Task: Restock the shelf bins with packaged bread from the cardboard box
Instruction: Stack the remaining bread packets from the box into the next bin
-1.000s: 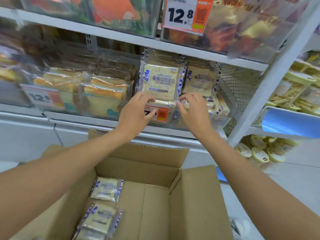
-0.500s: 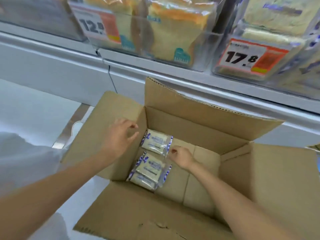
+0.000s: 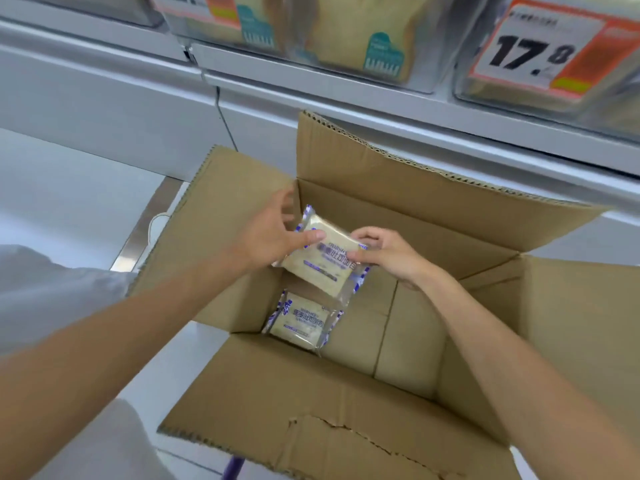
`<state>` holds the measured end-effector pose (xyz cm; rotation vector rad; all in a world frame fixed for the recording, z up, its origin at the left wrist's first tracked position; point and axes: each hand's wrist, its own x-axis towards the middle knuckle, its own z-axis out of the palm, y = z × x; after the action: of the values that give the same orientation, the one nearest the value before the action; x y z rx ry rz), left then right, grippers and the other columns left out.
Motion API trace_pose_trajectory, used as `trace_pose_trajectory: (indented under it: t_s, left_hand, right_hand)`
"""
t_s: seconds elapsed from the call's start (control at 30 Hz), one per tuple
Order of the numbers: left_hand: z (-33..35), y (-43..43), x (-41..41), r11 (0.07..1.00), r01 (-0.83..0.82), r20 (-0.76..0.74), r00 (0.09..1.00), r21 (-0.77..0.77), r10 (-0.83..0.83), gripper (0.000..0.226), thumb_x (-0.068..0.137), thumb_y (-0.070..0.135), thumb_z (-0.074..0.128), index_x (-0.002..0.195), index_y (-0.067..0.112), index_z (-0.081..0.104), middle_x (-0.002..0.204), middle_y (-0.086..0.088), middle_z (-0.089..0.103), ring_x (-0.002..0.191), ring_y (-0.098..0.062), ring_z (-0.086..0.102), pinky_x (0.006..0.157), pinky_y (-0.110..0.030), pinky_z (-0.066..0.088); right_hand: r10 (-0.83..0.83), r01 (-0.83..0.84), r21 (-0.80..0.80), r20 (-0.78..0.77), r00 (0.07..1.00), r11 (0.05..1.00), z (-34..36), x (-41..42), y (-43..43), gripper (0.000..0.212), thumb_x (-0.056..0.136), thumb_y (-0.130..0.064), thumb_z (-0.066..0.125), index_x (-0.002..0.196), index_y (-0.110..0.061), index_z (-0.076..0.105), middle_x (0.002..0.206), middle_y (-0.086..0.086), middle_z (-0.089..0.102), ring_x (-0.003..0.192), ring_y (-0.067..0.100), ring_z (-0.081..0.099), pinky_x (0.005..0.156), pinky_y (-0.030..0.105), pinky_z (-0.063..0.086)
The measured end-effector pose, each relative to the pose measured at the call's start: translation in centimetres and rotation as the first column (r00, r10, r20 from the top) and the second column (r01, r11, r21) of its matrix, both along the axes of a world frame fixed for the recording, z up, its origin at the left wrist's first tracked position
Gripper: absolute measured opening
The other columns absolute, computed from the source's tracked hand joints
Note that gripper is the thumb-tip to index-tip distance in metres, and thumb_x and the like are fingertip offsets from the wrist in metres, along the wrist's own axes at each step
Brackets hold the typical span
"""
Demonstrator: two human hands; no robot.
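An open cardboard box fills most of the view, flaps spread. Above it runs a white shelf with clear bins of bagged bread and a 17.8 price tag. Over the box, the left hand and right hand grip opposite ends of one wrapped bread pack, tilted. A second pack lies on the box floor

Cardboard box below shelf bins; one bread pack on box floor, left side; second pack above it, between both hands.
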<state>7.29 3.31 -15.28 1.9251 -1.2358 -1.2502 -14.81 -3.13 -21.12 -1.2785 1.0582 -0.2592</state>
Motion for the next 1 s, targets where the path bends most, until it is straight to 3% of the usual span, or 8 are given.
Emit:
trace_pose_trajectory:
  t_s: [0.17,0.27,0.4,0.53,0.63,0.77,0.87,1.0]
  left_hand:
    - [0.8,-0.6,0.3,1.0,-0.005,0.022,1.0,-0.003,0.005,0.023,0.076,0.015,0.082,0.095,0.013,0.069,0.089,0.0,0.073,0.072,-0.008,0.067,0.072,-0.034,0.054]
    - [0.6,0.2,2.3,0.998,-0.065,0.059,0.996,-0.023,0.066,0.026,0.077,0.012,0.081,0.098,0.013,0.066,0.094,0.002,0.071,0.086,-0.013,0.068,0.082,-0.035,0.055]
    - [0.0,1.6,3.2,0.997,-0.063,0.072,0.996,0.037,0.06,0.029,0.08,0.013,0.079,0.105,0.009,0.065,0.097,0.001,0.071,0.086,-0.012,0.068,0.063,-0.021,0.055]
    - [-0.8,2.2,3.7,0.995,-0.075,0.099,0.993,0.061,0.069,0.03,0.078,0.017,0.081,0.103,0.012,0.066,0.1,-0.001,0.073,0.092,-0.02,0.07,0.077,-0.039,0.059]
    - [-1.1,1.9,3.3,0.997,-0.059,0.114,0.992,0.057,0.052,0.03,0.079,0.019,0.08,0.104,0.014,0.064,0.1,0.001,0.072,0.09,-0.017,0.07,0.073,-0.035,0.059]
    - [-0.8,1.7,1.8,1.0,-0.02,0.114,0.993,-0.015,0.021,0.028,0.087,0.019,0.072,0.11,0.017,0.056,0.098,0.009,0.069,0.087,-0.008,0.068,0.073,-0.03,0.057]
    - [0.1,1.1,0.3,0.998,0.004,0.073,0.997,-0.06,0.001,0.027,0.092,0.019,0.066,0.114,0.017,0.051,0.106,0.006,0.068,0.097,-0.012,0.067,0.085,-0.037,0.056]
    - [3.1,0.3,-4.2,0.99,0.057,0.013,0.998,-0.13,-0.056,0.023,0.097,0.023,0.058,0.117,0.021,0.046,0.101,0.011,0.062,0.091,-0.002,0.063,0.073,-0.015,0.049]
  right_hand:
    - [0.002,-0.001,0.02,-0.068,0.998,1.0,-0.5,-1.1,-0.3,0.059,0.075,-0.013,0.082,0.124,-0.028,0.053,0.115,0.001,0.064,0.102,0.013,0.064,0.096,0.028,0.048]
    - [0.092,-0.074,0.089,-0.226,0.97,0.993,-6.6,-0.9,2.9,0.059,0.078,-0.01,0.08,0.13,-0.018,0.053,0.125,0.006,0.061,0.11,0.016,0.059,0.103,0.032,0.044]
    - [0.334,-0.282,0.189,-0.359,0.872,0.94,-13.5,1.8,7.8,0.069,0.089,-0.019,0.069,0.149,-0.014,0.036,0.147,0.004,0.045,0.131,0.02,0.046,0.105,0.024,0.037]
    - [0.352,-0.411,0.027,-0.569,0.743,0.911,-16.1,3.3,9.0,0.052,0.084,-0.038,0.071,0.13,-0.019,0.057,0.134,0.008,0.049,0.125,0.031,0.044,0.102,0.033,0.037]
    - [0.197,-0.193,0.054,-0.448,0.872,0.98,-15.8,2.8,8.4,0.021,0.08,-0.011,0.073,0.091,-0.026,0.064,0.105,0.008,0.062,0.104,0.032,0.061,0.086,0.037,0.05]
    - [0.093,-0.116,-0.049,-0.34,0.936,0.992,-9.8,-1.4,5.3,0.037,0.078,0.007,0.07,0.073,-0.027,0.057,0.066,-0.003,0.052,0.063,0.017,0.052,0.066,0.037,0.049]
    - [0.03,-0.083,-0.176,-0.282,0.959,0.981,-3.1,-5.7,2.8,0.032,0.077,0.009,0.072,0.076,-0.021,0.06,0.074,0.001,0.056,0.068,0.016,0.053,0.064,0.03,0.048]
    - [-0.093,0.067,-0.212,-0.115,0.989,0.975,6.4,-9.7,1.6,0.022,0.079,0.009,0.071,0.089,-0.009,0.062,0.079,-0.001,0.061,0.069,0.009,0.057,0.066,0.02,0.052]
